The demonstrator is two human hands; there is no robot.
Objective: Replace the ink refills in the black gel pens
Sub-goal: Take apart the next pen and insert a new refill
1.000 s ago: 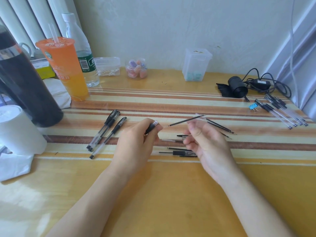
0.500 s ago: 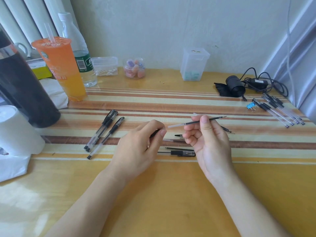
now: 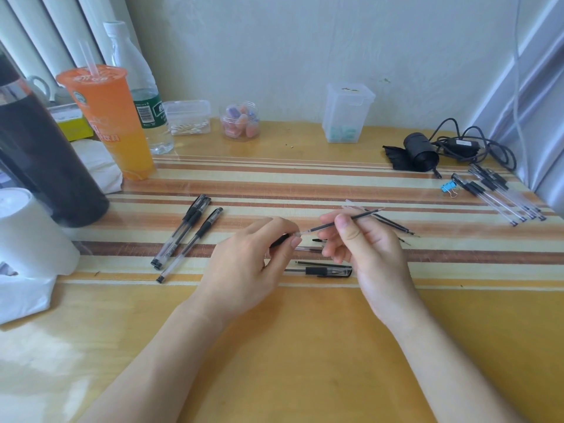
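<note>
Single head-worn wide-angle view, looking forward and down, close over the striped yellow wooden table (image 3: pixel 305 346); wall far.

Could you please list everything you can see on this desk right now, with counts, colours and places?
Assembled pens: three, black and clear, left of centre.
Pen pile: several, far right.
Loose refills: a few, black, behind right hand.
Capped pen: one, between the hands.
Binder clip: one, blue, right.
Drink cup: one, orange, back left.
Water bottle: one, clear, behind cup.
Flask: one, dark, far left.
Paper roll: one, white, left edge.
Jar: one, clear, back centre.
Cable bundle: black, back right.
Left hand: grips pen barrel.
Right hand: pinches refill.
</note>
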